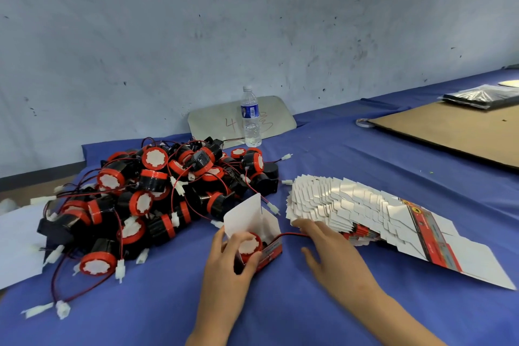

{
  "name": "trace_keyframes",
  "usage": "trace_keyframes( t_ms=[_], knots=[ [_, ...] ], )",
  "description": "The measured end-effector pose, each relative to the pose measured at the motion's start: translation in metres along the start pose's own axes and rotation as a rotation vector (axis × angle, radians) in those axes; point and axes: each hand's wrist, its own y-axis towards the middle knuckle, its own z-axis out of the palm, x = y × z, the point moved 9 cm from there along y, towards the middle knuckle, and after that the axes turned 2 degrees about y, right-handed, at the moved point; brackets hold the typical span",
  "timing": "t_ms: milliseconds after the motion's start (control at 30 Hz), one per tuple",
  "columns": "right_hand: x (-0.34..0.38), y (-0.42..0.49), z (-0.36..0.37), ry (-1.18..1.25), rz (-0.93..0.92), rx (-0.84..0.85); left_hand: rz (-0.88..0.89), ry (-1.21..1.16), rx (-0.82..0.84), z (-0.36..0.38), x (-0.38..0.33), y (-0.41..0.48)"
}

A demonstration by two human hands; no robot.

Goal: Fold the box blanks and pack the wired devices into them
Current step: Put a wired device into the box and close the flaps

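Observation:
A small red and white box [257, 222] stands open at the centre front, its white flaps up. Inside it sits a black device with a red cap [250, 246]. My left hand [230, 258] wraps around the box and the device. A red and black wire [292, 234] runs out of the box toward my right hand [328, 250], whose spread fingers rest on the cloth and touch the wire. To the right lies a fanned stack of flat box blanks [365, 211]. A big pile of wired devices [157, 194] fills the left.
A blue cloth [323, 303] covers the table. A water bottle [250, 118] stands at the back against a grey plate. A brown cardboard sheet [455, 129] and a dark packet lie at far right. White paper [16, 244] lies at the left edge.

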Motion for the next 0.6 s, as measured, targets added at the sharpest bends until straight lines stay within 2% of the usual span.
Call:
trace_keyframes(
  t_ms=[167, 300, 400, 600],
  knots=[
    [0.007, -0.001, -0.036, 0.249, 0.02, -0.195, 0.017, -0.017, -0.021, -0.001, 0.001, 0.001],
    [0.028, -0.003, -0.058, 0.4, -0.076, -0.37, -0.056, -0.067, -0.003, 0.003, 0.01, 0.0],
    [0.04, 0.009, -0.053, 0.493, -0.122, -0.325, -0.049, -0.101, -0.003, 0.004, 0.01, -0.001],
    [0.048, 0.047, -0.03, 0.302, -0.223, -0.095, -0.045, -0.143, 0.028, 0.008, 0.009, -0.001]
  ],
)
